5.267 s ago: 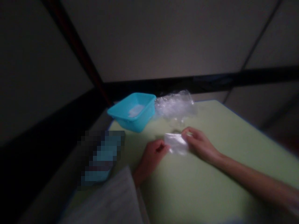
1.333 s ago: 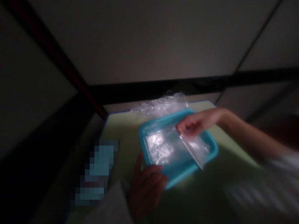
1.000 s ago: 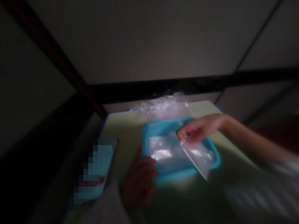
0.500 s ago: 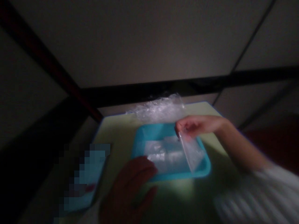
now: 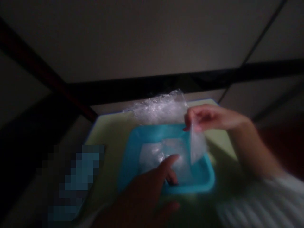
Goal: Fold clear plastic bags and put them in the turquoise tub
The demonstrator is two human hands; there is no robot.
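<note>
A small clear plastic bag [image 5: 197, 145] hangs from the pinched fingers of my right hand [image 5: 206, 117], over the right side of a blue tray [image 5: 152, 129]. My left hand [image 5: 152, 183] reaches over the tray's near rim with its fingers apart; nothing shows in its grasp. Its index finger points across more flat, clear plastic bags [image 5: 182, 167] that lie on the tray's bottom. Dim light and blur hide whether that finger touches them.
Crumpled clear plastic [image 5: 158, 109] lies behind the tray on the yellow-green table [image 5: 109, 136]. At the left, a pixelated bluish object [image 5: 82, 172] sits by the table's edge. A pale panelled surface [image 5: 152, 41] rises behind the table.
My right hand has moved slightly up and to the right with the bag. My left hand has reached forward and right over the tray, its index finger now stretched out.
</note>
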